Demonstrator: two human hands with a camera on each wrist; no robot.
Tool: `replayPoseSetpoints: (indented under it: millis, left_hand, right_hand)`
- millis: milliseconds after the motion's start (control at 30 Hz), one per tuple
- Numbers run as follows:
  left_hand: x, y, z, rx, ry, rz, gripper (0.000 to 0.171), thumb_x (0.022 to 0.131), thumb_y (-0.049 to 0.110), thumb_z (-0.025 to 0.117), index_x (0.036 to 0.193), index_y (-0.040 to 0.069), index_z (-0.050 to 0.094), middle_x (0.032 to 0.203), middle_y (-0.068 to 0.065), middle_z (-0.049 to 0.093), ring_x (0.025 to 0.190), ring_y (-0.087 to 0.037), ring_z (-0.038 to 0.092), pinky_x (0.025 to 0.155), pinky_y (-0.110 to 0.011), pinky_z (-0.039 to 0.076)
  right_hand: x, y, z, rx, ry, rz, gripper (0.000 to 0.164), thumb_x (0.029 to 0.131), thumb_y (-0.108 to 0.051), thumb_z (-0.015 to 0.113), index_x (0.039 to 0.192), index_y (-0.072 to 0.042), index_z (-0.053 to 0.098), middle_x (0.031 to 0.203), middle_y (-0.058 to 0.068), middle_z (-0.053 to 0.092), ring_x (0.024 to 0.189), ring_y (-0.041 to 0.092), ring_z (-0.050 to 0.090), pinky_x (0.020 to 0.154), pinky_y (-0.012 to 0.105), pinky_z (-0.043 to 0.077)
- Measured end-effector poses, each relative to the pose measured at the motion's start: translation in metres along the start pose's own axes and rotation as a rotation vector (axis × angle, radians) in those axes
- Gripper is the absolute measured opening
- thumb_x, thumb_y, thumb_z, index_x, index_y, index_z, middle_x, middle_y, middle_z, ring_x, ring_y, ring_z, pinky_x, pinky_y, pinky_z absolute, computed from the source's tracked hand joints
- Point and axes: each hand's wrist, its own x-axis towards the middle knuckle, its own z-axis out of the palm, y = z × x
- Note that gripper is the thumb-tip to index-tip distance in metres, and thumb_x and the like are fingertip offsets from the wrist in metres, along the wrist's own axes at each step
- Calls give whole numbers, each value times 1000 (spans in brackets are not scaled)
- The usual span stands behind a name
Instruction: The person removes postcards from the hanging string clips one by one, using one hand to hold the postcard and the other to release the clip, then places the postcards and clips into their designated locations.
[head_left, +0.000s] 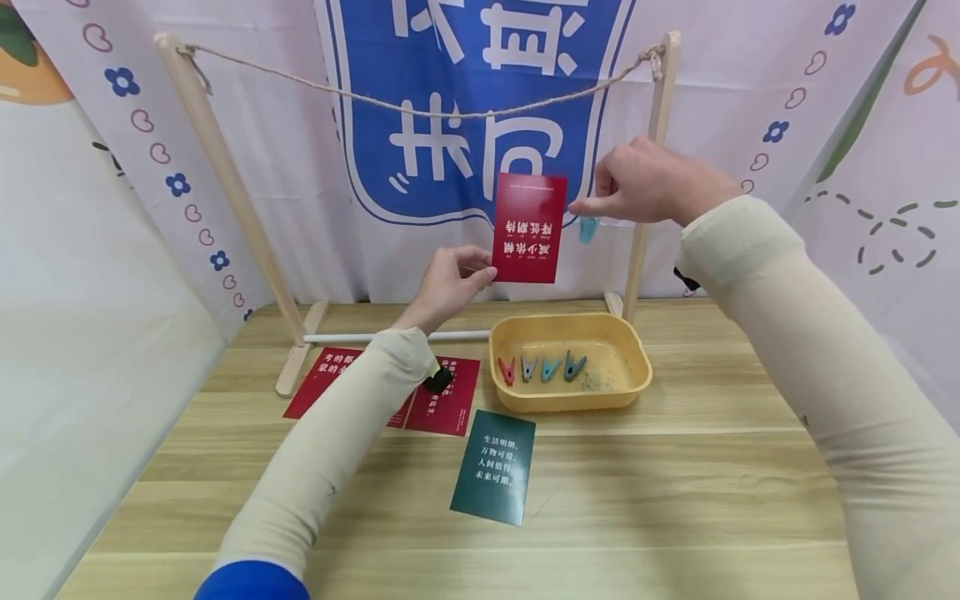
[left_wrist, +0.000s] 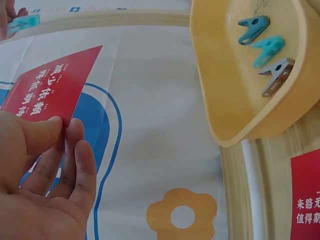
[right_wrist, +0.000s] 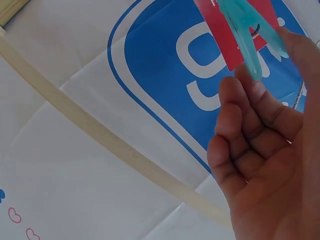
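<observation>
In the head view, my left hand (head_left: 446,285) pinches a red card (head_left: 527,212) with white printed text by its lower left corner, thumb in front. The card stands up in the air below the rope (head_left: 450,114). To its right, my right hand (head_left: 651,185) pinches a light turquoise clothespin (head_left: 588,229) between thumb and finger. In the right wrist view, the clothespin (right_wrist: 240,30) overlaps the red card (right_wrist: 231,52); its two legs lie between thumb and fingertip. The left wrist view shows the card (left_wrist: 57,87) tilted above my thumb.
The rope hangs between two wooden posts (head_left: 232,183). Below stands a yellow tray (head_left: 570,402) with several clothespins (head_left: 551,369). Red cards (head_left: 442,396) lie left of it, partly hidden by my left arm. A green card (head_left: 493,467) lies in front on the table.
</observation>
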Motion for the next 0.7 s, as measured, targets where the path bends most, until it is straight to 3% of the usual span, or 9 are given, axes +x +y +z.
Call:
replayPoseSetpoints:
  millis: [433, 500, 700]
  left_hand:
    - [-17, -3, -3, -40, -37, -17, 19, 103, 13, 68, 120, 6, 75, 111, -11, 77, 96, -22, 72, 80, -29, 57]
    - [-19, -3, -3, -61, -41, -22, 19, 103, 11, 68, 120, 5, 75, 112, -13, 76, 95, -22, 71, 84, -36, 59]
    - [-26, -5, -3, -64, -48, -27, 20, 103, 10, 68, 121, 4, 74, 112, -14, 75, 96, -24, 69, 81, -31, 58]
  right_hand:
    - [-2, 3, 18, 2, -78, -15, 48, 99, -54, 69, 86, -8, 69, 73, 6, 66, 72, 20, 61, 66, 31, 50]
    - [-3, 4, 21, 6, -93, -20, 49, 100, -55, 68, 85, -8, 69, 71, 5, 64, 71, 20, 60, 66, 31, 49]
    - [-5, 8, 31, 29, -116, -9, 49, 101, -54, 66, 83, -9, 68, 69, 4, 59, 70, 20, 57, 65, 31, 47]
